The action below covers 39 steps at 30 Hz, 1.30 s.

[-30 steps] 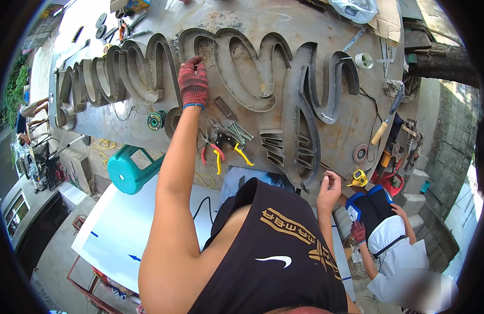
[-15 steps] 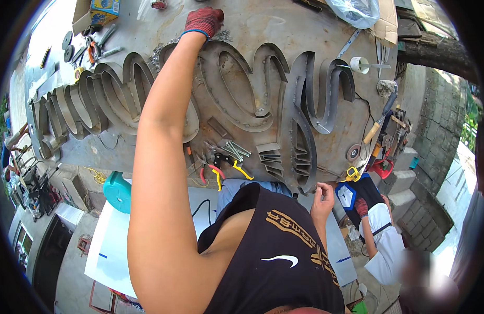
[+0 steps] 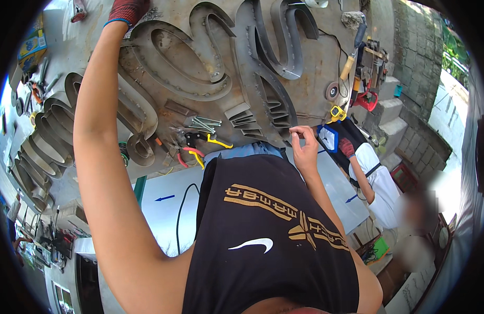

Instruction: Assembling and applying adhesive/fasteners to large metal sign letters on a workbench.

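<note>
My left hand (image 3: 128,10), in a red knit glove, is at the top edge with its fingers curled and partly cut off; whatever may be in them is hidden. Beneath that arm stretches a large script-shaped metal strip form (image 3: 221,86), its bent bands standing on edge on the steel table. My bare right hand (image 3: 305,152) is beside the form's near tail, fingers loosely bent and thumb apart, with nothing visible in it. Whether its fingertips touch the tail, I cannot tell. Folded metal pieces (image 3: 243,119) lie next to that tail.
Yellow-handled snips (image 3: 213,140), red-handled pliers (image 3: 189,154) and several long screws (image 3: 205,124) lie near my waist. A yellow tape measure (image 3: 337,113) and a grinding disc (image 3: 332,91) are at right. Another person's gloved hand (image 3: 348,148) shows beyond.
The view has shifted, so the table and metal form sit higher and further left. My left hand now meets the top edge. My right hand appears closer to the form's tail.
</note>
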Tool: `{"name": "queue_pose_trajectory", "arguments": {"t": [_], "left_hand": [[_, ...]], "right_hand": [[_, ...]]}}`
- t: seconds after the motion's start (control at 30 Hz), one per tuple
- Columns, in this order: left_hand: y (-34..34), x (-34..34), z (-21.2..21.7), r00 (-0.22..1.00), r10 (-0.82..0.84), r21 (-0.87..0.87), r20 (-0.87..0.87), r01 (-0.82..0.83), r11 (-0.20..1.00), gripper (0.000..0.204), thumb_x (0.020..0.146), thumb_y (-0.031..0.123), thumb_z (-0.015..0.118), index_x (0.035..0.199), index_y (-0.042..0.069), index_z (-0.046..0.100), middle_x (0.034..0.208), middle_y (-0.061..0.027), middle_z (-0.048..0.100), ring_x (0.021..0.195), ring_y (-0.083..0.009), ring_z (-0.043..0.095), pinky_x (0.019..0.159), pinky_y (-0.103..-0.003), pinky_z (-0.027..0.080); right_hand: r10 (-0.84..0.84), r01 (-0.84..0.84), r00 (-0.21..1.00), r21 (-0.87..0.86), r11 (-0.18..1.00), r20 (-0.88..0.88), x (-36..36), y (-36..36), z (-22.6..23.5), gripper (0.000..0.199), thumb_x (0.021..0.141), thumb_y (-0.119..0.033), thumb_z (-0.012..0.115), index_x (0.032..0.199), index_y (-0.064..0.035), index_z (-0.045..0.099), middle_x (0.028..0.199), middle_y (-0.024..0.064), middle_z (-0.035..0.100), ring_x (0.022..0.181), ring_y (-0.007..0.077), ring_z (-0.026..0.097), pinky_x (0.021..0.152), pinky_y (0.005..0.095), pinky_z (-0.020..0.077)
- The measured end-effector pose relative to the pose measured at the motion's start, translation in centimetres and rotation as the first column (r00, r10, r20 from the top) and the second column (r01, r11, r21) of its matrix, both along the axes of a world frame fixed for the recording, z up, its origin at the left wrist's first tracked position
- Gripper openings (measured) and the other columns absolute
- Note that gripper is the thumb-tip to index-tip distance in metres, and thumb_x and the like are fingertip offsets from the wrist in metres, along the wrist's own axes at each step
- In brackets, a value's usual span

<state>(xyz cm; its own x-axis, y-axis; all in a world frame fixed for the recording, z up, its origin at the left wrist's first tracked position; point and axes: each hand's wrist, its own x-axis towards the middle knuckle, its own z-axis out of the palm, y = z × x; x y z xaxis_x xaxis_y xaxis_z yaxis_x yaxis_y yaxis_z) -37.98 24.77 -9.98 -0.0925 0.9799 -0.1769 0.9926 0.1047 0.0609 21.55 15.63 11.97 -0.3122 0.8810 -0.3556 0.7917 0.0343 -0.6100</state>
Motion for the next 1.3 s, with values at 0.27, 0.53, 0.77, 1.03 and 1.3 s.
{"name": "queue_pose_trajectory", "arguments": {"t": [0.27,0.53,0.77,1.03,1.3], "left_hand": [[-1.0,4.1,5.1,0.921,0.275,0.158,0.275,-0.325,0.932,0.025,0.094,0.033,0.064,0.110,0.014,0.069,0.108,-0.0127,0.071,0.103,-0.0324,0.067,0.091,-0.042,0.052],[-8.7,28.9,15.4,0.172,0.291,-0.204,0.941,-0.398,0.894,0.015,0.089,0.012,0.077,0.098,0.002,0.069,0.084,-0.0040,0.072,0.080,-0.0071,0.064,0.075,-0.027,0.053],[-11.8,44.4,17.8,-0.060,0.423,-0.417,0.904,-0.332,0.846,0.016,0.089,0.013,0.076,0.097,0.002,0.067,0.083,-0.0024,0.069,0.079,-0.0075,0.062,0.074,-0.027,0.052],[-10.2,53.1,17.2,0.039,0.435,-0.352,0.900,-0.525,0.775,0.018,0.087,0.012,0.076,0.099,0.003,0.065,0.084,-0.0087,0.071,0.079,-0.0120,0.067,0.074,-0.030,0.054],[-8.4,57.4,16.8,0.424,0.362,-0.142,0.830,-0.467,0.873,0.019,0.085,0.015,0.075,0.099,0.005,0.067,0.090,-0.0154,0.072,0.085,-0.0348,0.069,0.074,-0.041,0.054]], "right_hand": [[-0.032,0.032,0.999,-0.001,0.999,-0.034,0.9,-0.5,0.7,0.010,0.090,0.000,0.061,0.099,-0.0011,0.066,0.095,0.0106,0.065,0.087,0.0237,0.061,0.078,0.0322,0.0498],[0.076,-0.065,0.962,0.051,0.997,-0.261,-1.3,2.6,2.4,0.011,0.089,0.002,0.063,0.100,-0.0007,0.066,0.096,0.0094,0.065,0.086,0.0198,0.062,0.078,0.0295,0.0497],[0.216,-0.230,0.905,0.008,0.973,-0.367,1.9,6.0,1.0,0.013,0.088,-0.002,0.067,0.101,-0.0009,0.065,0.093,0.0084,0.064,0.085,0.0186,0.063,0.078,0.0296,0.0500],[0.341,-0.429,0.829,-0.112,0.896,-0.442,9.1,11.1,-2.4,0.013,0.088,-0.008,0.069,0.099,-0.0026,0.067,0.093,0.0065,0.067,0.088,0.0188,0.063,0.079,0.0310,0.0506],[0.465,-0.589,0.775,-0.221,0.777,-0.428,12.7,14.6,-5.1,0.016,0.085,-0.010,0.071,0.099,-0.0021,0.066,0.093,0.0079,0.066,0.087,0.0206,0.063,0.082,0.0330,0.0510]]}}
